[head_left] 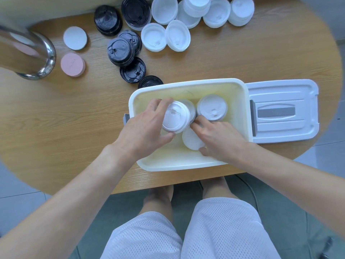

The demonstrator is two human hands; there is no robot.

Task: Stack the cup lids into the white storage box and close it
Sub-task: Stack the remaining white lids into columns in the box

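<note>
The white storage box stands open at the table's near edge. My left hand grips a stack of white cup lids over the box's left half. Inside the box, my right hand holds another white lid stack lying low in the box, thumb at its near side. A third white stack stands at the box's back right. The box's lid lies flat on the table to the right. Black lids and white lids lie in piles at the back.
A steel-rimmed glass container stands at the far left. Beside it lie a white disc and a pink disc. The wooden table ends just before my knees. More white lid stacks sit at the back right.
</note>
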